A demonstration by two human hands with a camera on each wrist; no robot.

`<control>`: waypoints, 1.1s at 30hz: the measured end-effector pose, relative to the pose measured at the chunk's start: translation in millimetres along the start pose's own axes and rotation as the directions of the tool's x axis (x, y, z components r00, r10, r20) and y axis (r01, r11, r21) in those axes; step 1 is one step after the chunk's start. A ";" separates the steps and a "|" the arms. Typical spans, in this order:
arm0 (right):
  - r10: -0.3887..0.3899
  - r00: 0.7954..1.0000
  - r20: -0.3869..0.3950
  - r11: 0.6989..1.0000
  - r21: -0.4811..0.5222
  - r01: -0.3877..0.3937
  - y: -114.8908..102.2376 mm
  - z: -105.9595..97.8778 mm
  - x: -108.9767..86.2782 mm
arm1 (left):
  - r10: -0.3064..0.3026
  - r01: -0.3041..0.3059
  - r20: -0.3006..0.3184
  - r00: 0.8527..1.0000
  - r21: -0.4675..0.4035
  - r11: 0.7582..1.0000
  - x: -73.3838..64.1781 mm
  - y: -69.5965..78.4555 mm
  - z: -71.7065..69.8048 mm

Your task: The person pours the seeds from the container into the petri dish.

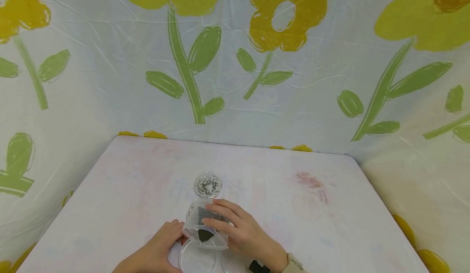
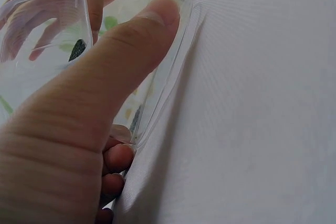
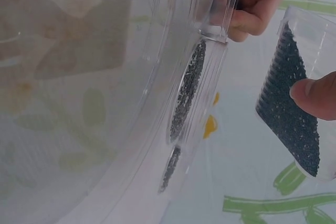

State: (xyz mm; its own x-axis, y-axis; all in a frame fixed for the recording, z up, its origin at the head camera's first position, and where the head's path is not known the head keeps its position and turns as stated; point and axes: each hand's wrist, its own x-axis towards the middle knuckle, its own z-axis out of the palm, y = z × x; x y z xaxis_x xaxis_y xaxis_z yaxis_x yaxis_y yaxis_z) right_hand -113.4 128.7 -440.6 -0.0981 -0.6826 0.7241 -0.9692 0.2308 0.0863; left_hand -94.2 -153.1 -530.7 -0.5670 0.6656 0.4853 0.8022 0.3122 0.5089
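Note:
My right hand [image 1: 244, 228] grips a clear plastic container [image 3: 286, 103] that is partly filled with dark granules. It tilts over the table, and the dark granules lie heaped to one side. Below its rim is a clear round dish [image 1: 196, 258] near the front of the table. My left hand [image 1: 158, 244] holds the dish at its left side, with the thumb [image 2: 152, 22] along the near rim and the fingers [image 2: 118, 158] curled at the far left. Behind the container, a second dish is partly covered by it.
A round clear dish [image 1: 208, 184] with black and white granules stands farther back. A black cylindrical thing [image 1: 258, 267] lies by my right wrist. A flowered cloth [image 1: 227, 61] hangs behind the white table [image 1: 257, 158].

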 end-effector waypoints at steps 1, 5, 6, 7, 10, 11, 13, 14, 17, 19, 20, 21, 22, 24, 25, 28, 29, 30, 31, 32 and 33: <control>-0.006 1.000 -0.002 1.000 -0.007 0.006 0.1 -0.1 0.3 | -0.008 0.008 0.008 1.000 -0.006 1.000 -0.1 -0.1 -0.4; -0.023 1.000 -0.007 0.999 -0.022 0.023 0.0 -1.4 2.3 | -0.035 0.036 0.029 0.999 -0.021 0.999 -0.7 -0.2 -1.6; -0.028 1.000 -0.010 0.999 -0.023 0.027 -0.2 -1.8 3.0 | -0.039 0.039 0.032 0.999 -0.027 0.999 -0.6 -0.1 -1.6; -0.029 1.000 -0.009 0.999 -0.022 0.029 -0.5 -2.0 3.4 | -0.042 0.043 0.032 0.999 -0.030 0.999 -0.6 0.0 -1.5; -0.032 0.999 -0.007 0.999 -0.018 0.032 -1.2 -2.1 4.6 | -0.054 0.055 0.040 0.998 -0.039 0.998 -0.9 1.0 -2.1; -0.034 0.999 -0.007 0.999 -0.020 0.034 -1.3 -2.2 4.9 | -0.055 0.057 0.039 0.998 -0.038 0.998 -0.9 1.1 -2.2; -0.039 0.999 -0.007 0.999 -0.025 0.038 -1.3 -2.1 5.2 | -0.058 0.060 0.043 0.997 -0.042 0.997 -1.0 1.1 -2.2; -0.041 0.999 -0.007 0.999 -0.028 0.041 -1.1 -1.9 5.2 | -0.054 0.055 0.042 0.998 -0.043 0.998 -1.0 1.0 -2.1; -0.050 0.999 -0.008 0.998 -0.034 0.050 -0.6 -1.5 4.6 | -0.038 0.040 0.037 0.999 -0.049 0.998 -0.9 0.1 -1.4; -0.059 0.998 -0.010 0.998 -0.037 0.058 0.0 -0.8 4.0 | -0.022 0.024 0.029 0.999 -0.046 0.999 -1.1 -0.6 -0.9; -0.064 0.998 -0.011 0.997 -0.037 0.064 0.2 -0.7 3.9 | -0.012 0.012 0.022 1.000 -0.041 0.999 -1.3 -0.9 -0.6; -0.069 0.998 -0.012 0.997 -0.037 0.069 0.4 -0.5 3.9 | -0.005 0.005 0.015 1.000 -0.037 0.999 -1.5 -1.3 -0.4; -0.073 0.997 -0.013 0.997 -0.039 0.073 0.5 -0.3 3.7 | 0.002 -0.002 0.009 1.000 -0.031 1.000 -1.5 -1.7 -0.3; -0.077 0.997 -0.015 0.996 -0.041 0.076 0.9 0.2 3.3 | 0.012 -0.012 -0.004 1.000 -0.014 1.000 -1.6 -2.3 -0.1; -0.079 0.997 -0.014 0.996 -0.042 0.078 0.9 0.1 3.3 | 0.014 -0.014 -0.009 1.000 -0.006 1.000 -1.4 -2.3 -0.1; -0.078 0.997 -0.011 0.996 -0.038 0.078 0.6 0.0 2.3 | 0.016 -0.016 -0.018 1.000 0.009 1.000 -0.8 -1.7 0.1; -0.077 0.997 -0.010 0.996 -0.036 0.077 0.6 0.0 1.9 | 0.015 -0.015 -0.019 1.000 0.007 1.000 -0.7 -1.2 0.0; -0.076 0.997 -0.010 0.997 -0.034 0.075 0.5 -0.1 1.6 | 0.015 -0.015 -0.021 1.000 0.006 1.000 -0.5 -0.6 -0.2; -0.076 0.997 -0.009 0.997 -0.033 0.075 0.4 -0.2 1.5 | 0.015 -0.015 -0.022 1.000 0.006 1.000 -0.3 0.1 -0.3; -0.075 0.997 -0.010 0.997 -0.030 0.074 0.3 -0.1 1.1 | 0.014 -0.014 -0.022 1.000 0.001 1.000 -0.2 0.6 -0.6; -0.074 0.997 -0.010 0.997 -0.027 0.074 0.3 0.0 0.8 | 0.014 -0.014 -0.023 1.000 0.001 1.000 0.0 1.1 -0.8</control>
State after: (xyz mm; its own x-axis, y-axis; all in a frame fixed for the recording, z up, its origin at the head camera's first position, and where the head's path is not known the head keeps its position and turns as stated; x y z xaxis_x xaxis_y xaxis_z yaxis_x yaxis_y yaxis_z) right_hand -113.8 128.2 -440.0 -0.0234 -0.6906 0.7228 -0.9672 0.1986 0.1584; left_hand -93.4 -153.3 -529.6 -0.5599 0.6539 0.5088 0.8102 0.3038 0.5013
